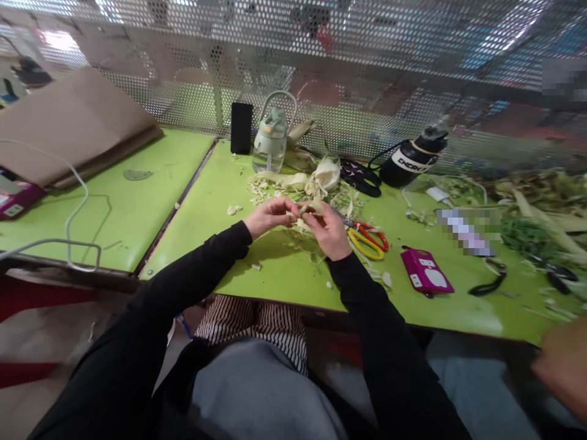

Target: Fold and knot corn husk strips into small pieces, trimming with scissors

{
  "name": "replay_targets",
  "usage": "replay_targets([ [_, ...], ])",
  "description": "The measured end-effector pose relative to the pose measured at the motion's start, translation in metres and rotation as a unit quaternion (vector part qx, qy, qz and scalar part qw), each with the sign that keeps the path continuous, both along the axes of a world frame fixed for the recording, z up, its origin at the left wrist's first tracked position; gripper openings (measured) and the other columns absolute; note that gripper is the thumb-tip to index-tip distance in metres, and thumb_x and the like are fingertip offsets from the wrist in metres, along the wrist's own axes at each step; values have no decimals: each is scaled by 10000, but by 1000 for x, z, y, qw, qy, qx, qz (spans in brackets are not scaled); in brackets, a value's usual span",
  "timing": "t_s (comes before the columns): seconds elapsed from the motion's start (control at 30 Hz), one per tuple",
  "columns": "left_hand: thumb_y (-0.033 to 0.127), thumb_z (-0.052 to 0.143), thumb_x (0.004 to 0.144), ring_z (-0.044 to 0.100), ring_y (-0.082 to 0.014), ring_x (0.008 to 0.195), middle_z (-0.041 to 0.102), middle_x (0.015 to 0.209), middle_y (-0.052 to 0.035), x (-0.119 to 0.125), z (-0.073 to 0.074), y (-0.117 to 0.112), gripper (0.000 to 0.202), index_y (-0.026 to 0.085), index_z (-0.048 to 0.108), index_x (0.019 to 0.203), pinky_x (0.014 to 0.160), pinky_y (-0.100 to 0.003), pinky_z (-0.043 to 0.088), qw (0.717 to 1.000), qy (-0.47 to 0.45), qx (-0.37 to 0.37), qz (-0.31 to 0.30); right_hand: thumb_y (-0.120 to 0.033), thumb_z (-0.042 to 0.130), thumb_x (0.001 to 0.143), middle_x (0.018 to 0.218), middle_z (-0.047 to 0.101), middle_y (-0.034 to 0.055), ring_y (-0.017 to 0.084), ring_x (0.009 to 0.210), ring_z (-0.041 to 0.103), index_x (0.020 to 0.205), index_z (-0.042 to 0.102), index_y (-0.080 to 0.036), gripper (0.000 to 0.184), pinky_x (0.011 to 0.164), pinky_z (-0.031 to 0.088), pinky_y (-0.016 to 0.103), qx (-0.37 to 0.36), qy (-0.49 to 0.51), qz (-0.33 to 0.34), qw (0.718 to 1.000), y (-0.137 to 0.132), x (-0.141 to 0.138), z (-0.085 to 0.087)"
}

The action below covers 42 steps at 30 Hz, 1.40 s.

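Note:
My left hand (274, 216) and my right hand (329, 231) meet above the green table, thumbs and fingers pinched together. Between them is a small pale piece of corn husk (313, 206), partly covered by my fingers. Just beyond my hands lie a heap of cut husk scraps (261, 186) and a larger pale husk bundle (328, 172). Scissors with red and yellow handles (367, 239) rest beside my right wrist, their blades pointing toward the scraps.
Behind stand a black phone (241, 128), a pale green bottle (269, 143) and a tilted black bottle (413, 160) before a perforated metal screen (183, 55). A magenta box (426, 272) sits right. More husks (550, 195) lie far right, near another person's arm (564, 366). Brown cardboard (77, 122) lies left.

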<state>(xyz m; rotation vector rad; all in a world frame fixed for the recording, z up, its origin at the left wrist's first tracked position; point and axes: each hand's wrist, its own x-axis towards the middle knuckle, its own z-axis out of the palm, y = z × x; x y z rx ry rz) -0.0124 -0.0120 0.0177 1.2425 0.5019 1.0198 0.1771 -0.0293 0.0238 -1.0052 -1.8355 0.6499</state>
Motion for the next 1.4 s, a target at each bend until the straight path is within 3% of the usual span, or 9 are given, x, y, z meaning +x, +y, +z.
replay_targets([
  [0.1, 315, 832, 721, 594, -60, 687, 627, 789, 13, 1, 2, -6, 315, 140, 589, 820, 697, -220, 520, 1000, 6, -11, 0, -455, 651, 882, 986, 682, 55, 219, 937, 629, 932, 687, -238, 225, 882, 522, 402, 42, -20, -19, 999, -3, 2, 4],
  [0.2, 404, 824, 744, 569, -49, 619, 597, 736, 31, 4, 4, -11, 403, 154, 513, 804, 602, -196, 495, 1000, 16, -18, 2, -430, 671, 863, 973, 649, 51, 201, 881, 606, 928, 678, -232, 208, 776, 516, 352, 53, -25, -20, 998, -7, 1, 7],
  [0.3, 380, 867, 695, 517, -34, 522, 552, 654, 72, 7, 5, -13, 470, 173, 466, 829, 498, -175, 440, 1000, 9, -5, -13, -405, 633, 884, 991, 626, 30, 166, 823, 581, 954, 652, -236, 184, 725, 495, 310, -5, 18, 2, 1000, -12, 0, 6],
  [0.5, 278, 880, 673, 592, -57, 591, 610, 713, 49, 9, 11, -18, 474, 175, 470, 886, 543, -186, 493, 999, -12, 37, -3, -458, 660, 835, 843, 595, -20, 139, 693, 528, 950, 613, -259, 234, 650, 476, 284, -117, 135, 9, 984, -13, -4, 0],
  [0.67, 390, 852, 721, 633, -86, 639, 639, 731, 28, 7, 13, -21, 455, 179, 477, 867, 551, -203, 496, 998, -28, 47, 14, -493, 714, 789, 765, 566, -34, 121, 618, 515, 930, 613, -266, 286, 608, 478, 279, -143, 193, -3, 971, -16, -6, 2],
  [0.83, 498, 815, 752, 618, -82, 571, 605, 656, 53, 5, 10, -22, 476, 189, 471, 865, 549, -214, 506, 999, -44, 25, 2, -436, 749, 802, 853, 681, -9, 139, 696, 599, 929, 689, -249, 234, 711, 523, 320, -92, 116, -8, 989, -21, 1, 14],
  [1.0, 403, 890, 667, 657, -81, 594, 632, 902, 29, 6, 15, -29, 619, 212, 446, 1054, 593, -256, 569, 1000, -27, -10, -11, -412, 764, 805, 863, 737, -5, 142, 705, 626, 900, 730, -238, 202, 698, 504, 304, -55, 68, -15, 996, -25, 3, 22],
  [1.13, 337, 891, 671, 644, -68, 563, 625, 845, 41, 8, 17, -31, 592, 193, 440, 1027, 580, -236, 572, 1000, -25, 2, -6, -432, 773, 805, 754, 712, -28, 108, 602, 561, 885, 743, -231, 218, 605, 452, 265, -60, 53, -16, 997, -27, 5, 23],
  [1.4, 455, 830, 747, 687, -84, 566, 709, 682, 39, 10, 19, -37, 471, 185, 467, 876, 527, -172, 525, 996, -76, -50, -3, -567, 802, 739, 622, 639, -46, 90, 535, 535, 786, 707, -233, 351, 531, 440, 234, -143, 215, 15, 966, -24, 1, 14],
])
